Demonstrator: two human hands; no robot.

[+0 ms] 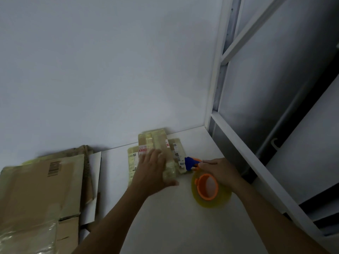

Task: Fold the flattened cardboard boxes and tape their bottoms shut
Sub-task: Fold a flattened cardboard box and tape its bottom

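A small flattened cardboard box [157, 142], covered in old tape and labels, lies on the white table [165, 217] near the wall. My left hand [154, 171] rests flat on it with fingers straight. My right hand [218, 173] grips a tape dispenser [209, 187] just right of the box. The dispenser has an orange core, a yellowish roll of clear tape and a blue cutter head [189, 163] that touches the box's right edge.
A stack of larger flattened cardboard boxes [42, 195] lies at the left, partly over the table's edge. A white wall rises behind. A white metal shelf frame [244, 149] borders the table on the right.
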